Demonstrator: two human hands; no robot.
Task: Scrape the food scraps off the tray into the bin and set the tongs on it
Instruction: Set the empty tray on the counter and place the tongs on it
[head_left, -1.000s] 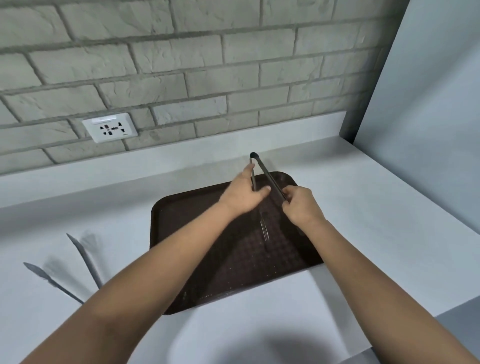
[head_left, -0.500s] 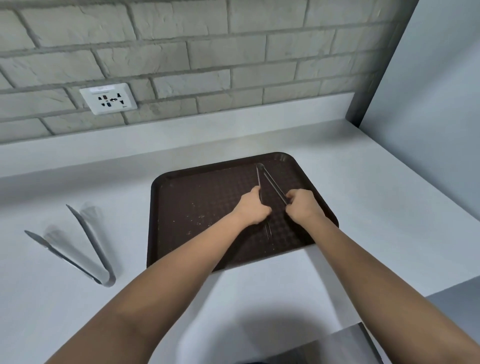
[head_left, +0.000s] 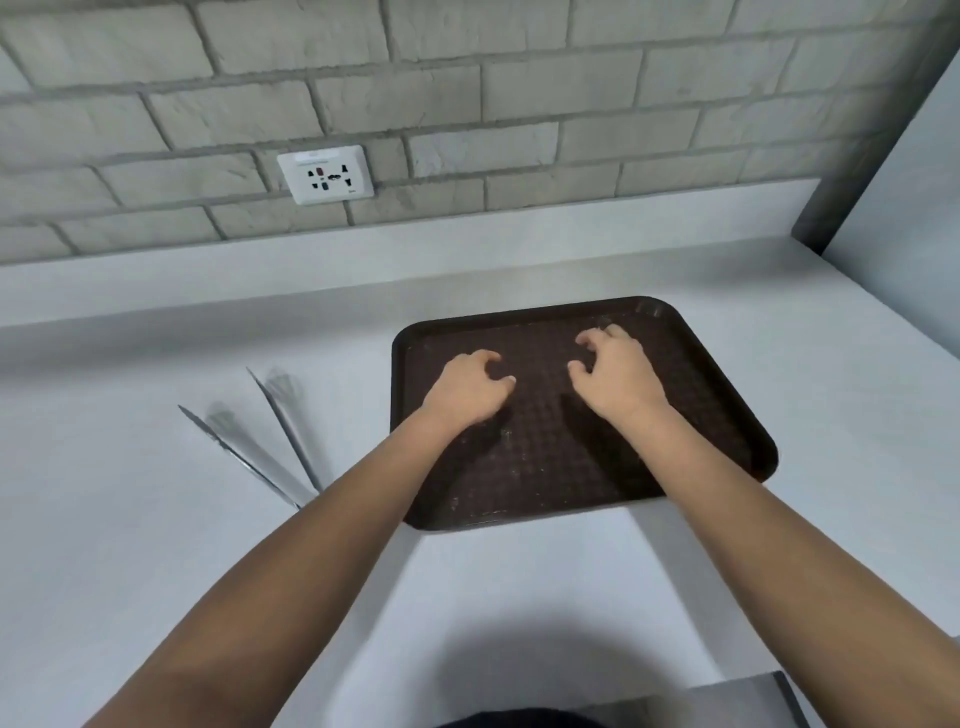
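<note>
Hovering over the dark brown tray (head_left: 727, 447), both hands hang with fingers loosely curled and hold nothing. The left hand (head_left: 467, 392) sits above the tray's middle-left; the right hand (head_left: 615, 376) is nearer the tray's far right corner, apart from the left. Pale crumbs speckle the tray's textured floor near its front edge. The tray lies flat on a white counter (head_left: 156, 545). Left of the tray, well clear of its rim, metal tongs (head_left: 270, 441) lie spread on the counter, blurred. Beyond the tray, a wall socket (head_left: 325, 174) sits in the grey brick wall.
</note>
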